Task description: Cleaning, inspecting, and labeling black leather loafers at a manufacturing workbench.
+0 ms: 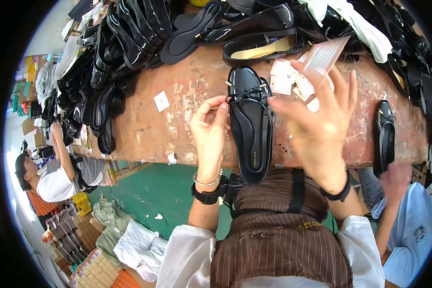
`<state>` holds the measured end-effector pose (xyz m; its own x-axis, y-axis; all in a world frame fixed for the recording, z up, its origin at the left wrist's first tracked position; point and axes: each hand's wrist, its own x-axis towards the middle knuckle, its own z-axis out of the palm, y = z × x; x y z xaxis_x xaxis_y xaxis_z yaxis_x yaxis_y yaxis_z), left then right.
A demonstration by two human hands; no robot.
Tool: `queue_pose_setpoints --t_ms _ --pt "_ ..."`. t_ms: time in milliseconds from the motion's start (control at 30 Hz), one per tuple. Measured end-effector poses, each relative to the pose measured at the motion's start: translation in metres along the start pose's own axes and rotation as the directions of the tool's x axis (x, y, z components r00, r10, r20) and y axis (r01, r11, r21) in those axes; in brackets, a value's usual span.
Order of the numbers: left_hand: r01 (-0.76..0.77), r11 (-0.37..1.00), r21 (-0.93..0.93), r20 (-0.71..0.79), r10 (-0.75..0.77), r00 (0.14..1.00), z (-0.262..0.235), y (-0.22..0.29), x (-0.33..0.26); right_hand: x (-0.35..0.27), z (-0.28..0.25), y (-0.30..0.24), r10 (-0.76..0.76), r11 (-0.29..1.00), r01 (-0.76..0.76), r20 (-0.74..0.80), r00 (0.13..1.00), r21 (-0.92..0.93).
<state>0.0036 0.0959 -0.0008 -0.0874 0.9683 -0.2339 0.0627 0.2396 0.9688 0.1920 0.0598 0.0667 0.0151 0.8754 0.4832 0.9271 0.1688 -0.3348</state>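
A black backless slip-on shoe (249,125) with a thin bow across its upper lies sole down in front of me, its heel end over the table's near edge. My left hand (209,122) is closed, thumb and fingertips pinching the shoe's left side by the bow. To the right of the shoe my right hand (324,125) is raised and partly blurred, its fingertips close to the bow. Between its upper fingers sits a clear, pinkish sheet (325,60) with pale lines. White paper tags (283,77) lie scattered beyond the shoe.
Black shoes are heaped along the left (101,108) and far side of the worn brown table (187,72). A single tag (162,101) lies left. Another black shoe (384,134) stands right, near a co-worker in light blue (413,235). A person in white (57,180) works at left.
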Motion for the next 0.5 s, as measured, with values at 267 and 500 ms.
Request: queue_pose_setpoints --t_ms 267,500 --pt "0.04 0.988 -0.152 0.063 -0.03 0.998 -0.01 -0.006 0.005 0.003 0.012 -0.016 0.063 0.924 -0.082 0.061 0.996 0.375" --pt "-0.013 0.981 -0.196 0.119 0.037 0.992 -0.007 -0.012 0.008 0.003 0.061 -0.016 0.207 0.776 -0.342 0.298 0.932 0.53"
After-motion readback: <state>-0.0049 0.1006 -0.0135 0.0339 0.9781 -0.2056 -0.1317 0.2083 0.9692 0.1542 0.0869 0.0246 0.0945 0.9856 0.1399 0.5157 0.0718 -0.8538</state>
